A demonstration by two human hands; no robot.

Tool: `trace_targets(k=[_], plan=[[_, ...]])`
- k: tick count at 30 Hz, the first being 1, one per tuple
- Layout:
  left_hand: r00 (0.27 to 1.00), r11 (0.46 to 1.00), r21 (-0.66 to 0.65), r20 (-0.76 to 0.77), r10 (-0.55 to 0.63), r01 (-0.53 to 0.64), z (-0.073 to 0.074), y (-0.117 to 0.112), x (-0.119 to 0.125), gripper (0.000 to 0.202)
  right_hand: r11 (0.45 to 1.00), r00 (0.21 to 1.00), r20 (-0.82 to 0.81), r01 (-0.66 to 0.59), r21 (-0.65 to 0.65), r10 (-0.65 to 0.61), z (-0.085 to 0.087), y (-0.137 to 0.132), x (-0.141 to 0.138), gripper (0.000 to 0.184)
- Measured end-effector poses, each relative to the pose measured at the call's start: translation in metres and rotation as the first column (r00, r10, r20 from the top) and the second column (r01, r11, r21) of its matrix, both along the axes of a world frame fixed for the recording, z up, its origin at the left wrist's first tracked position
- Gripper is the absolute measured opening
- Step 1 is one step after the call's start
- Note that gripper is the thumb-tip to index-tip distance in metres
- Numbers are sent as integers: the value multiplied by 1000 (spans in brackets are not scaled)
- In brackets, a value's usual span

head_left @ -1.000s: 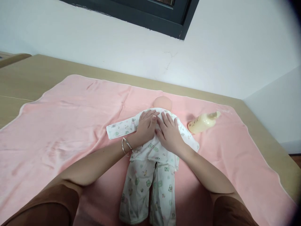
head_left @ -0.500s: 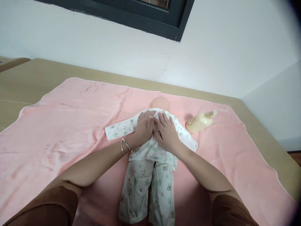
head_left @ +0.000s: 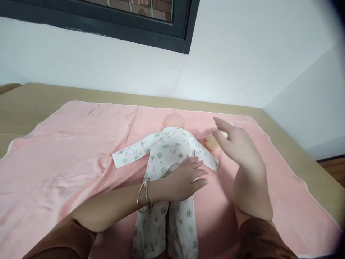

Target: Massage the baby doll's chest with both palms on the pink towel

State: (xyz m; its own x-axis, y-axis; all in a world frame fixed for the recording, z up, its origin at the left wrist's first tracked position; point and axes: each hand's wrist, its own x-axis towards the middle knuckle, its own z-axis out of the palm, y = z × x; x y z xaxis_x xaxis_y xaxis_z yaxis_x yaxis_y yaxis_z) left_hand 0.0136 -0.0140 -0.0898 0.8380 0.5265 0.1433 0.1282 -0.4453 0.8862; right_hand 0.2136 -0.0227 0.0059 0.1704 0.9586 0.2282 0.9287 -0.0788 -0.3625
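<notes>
A baby doll (head_left: pixel 164 151) in white printed pyjamas lies face down on a pink towel (head_left: pixel 67 151), its bare head toward the wall. My left hand (head_left: pixel 185 178), with a bangle on the wrist, rests flat and open on the doll's lower back and hip. My right hand (head_left: pixel 237 144) is raised above the towel to the doll's right, fingers spread, holding nothing. It hovers over a cream lotion bottle (head_left: pixel 211 142) lying on its side, and hides most of that bottle.
The towel covers a tan wooden table (head_left: pixel 296 154) that stands against a white wall. A dark window frame (head_left: pixel 134 28) runs above. The table's right edge drops to a wooden floor (head_left: pixel 334 167).
Both hands have left the doll's upper back. My left hand slid down to its hip, and my right hand lifted away to the right, over the bottle. The view tilted upward.
</notes>
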Motion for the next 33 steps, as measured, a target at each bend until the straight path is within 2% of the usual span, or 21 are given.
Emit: trace_targets(k=[1, 2, 3, 4, 5, 6, 7, 9, 11, 13, 17, 20, 22, 23, 25, 27, 29, 30, 31, 33], plan=[[998, 982, -190, 54, 13, -2, 11, 3, 11, 36, 998, 998, 14, 66, 21, -66, 2, 1, 10, 54], [994, 928, -372, 103, 36, 5, 21, 10, 24, 40, 992, 991, 38, 125, 31, -126, 3, 2, 19, 51], [983, 831, -557, 152, 103, -1, 31, 19, 38, 41, 985, 983, 63, 169, 33, -171, 3, 4, 26, 47], [965, 667, -745, 172, 199, -5, 39, 29, 53, 46, 980, 977, 83, 195, 25, -197, 3, 7, 32, 43], [953, 499, -866, 181, 241, 38, 45, 38, 67, 53, 979, 975, 93, 202, 2, -201, 3, 9, 37, 39], [946, 367, -927, 180, 269, 72, 50, 47, 80, 59, 981, 977, 94, 193, -28, -189, 3, 11, 40, 36], [927, 287, -953, 187, 326, 91, 52, 55, 91, 61, 983, 981, 92, 174, -61, -168, 3, 12, 41, 34], [872, 225, -963, 232, 430, 146, 52, 63, 108, 59, 983, 987, 100, 137, -120, -125, 4, 13, 40, 31], [834, 206, -959, 272, 480, 194, 48, 65, 117, 56, 981, 982, 152, 134, -141, -113, 4, 11, 35, 30], [836, 183, -957, 286, 468, 225, 43, 62, 119, 55, 976, 967, 215, 171, -136, -139, 4, 10, 29, 30], [859, 187, -953, 298, 416, 240, 39, 49, 105, 55, 970, 948, 266, 213, -114, -177, -4, 11, 18, 37], [863, 200, -952, 295, 410, 231, 43, 35, 79, 50, 997, 959, 278, 69, -42, -55, -13, 11, 3, 50], [859, 217, -954, 285, 426, 209, 49, 25, 56, 49, 992, 956, 264, -119, -44, 127, -18, 8, -13, 58], [862, 248, -948, 290, 415, 200, 53, 20, 43, 53, 974, 941, 253, -218, -56, 225, -20, 5, -23, 60], [890, 371, -916, 292, 352, 153, 62, 14, 18, 69, 931, 895, 265, -363, -37, 359, -23, -1, -45, 62], [922, 530, -846, 250, 296, 59, 71, 13, -5, 84, 908, 867, 316, -417, 36, 385, -26, -8, -65, 65], [938, 646, -763, 207, 279, -23, 78, 16, -21, 91, 875, 833, 362, -476, 84, 419, -32, -16, -82, 72], [938, 671, -741, 204, 278, -38, 80, 18, -27, 92, 850, 808, 379, -519, 91, 452, -36, -20, -88, 76], [936, 672, -740, 217, 279, -29, 81, 19, -30, 93, 822, 780, 393, -561, 94, 487, -41, -25, -94, 79], [923, 630, -775, 276, 268, 49, 79, 18, -33, 91, 775, 731, 426, -624, 102, 532, -49, -34, -100, 82]])
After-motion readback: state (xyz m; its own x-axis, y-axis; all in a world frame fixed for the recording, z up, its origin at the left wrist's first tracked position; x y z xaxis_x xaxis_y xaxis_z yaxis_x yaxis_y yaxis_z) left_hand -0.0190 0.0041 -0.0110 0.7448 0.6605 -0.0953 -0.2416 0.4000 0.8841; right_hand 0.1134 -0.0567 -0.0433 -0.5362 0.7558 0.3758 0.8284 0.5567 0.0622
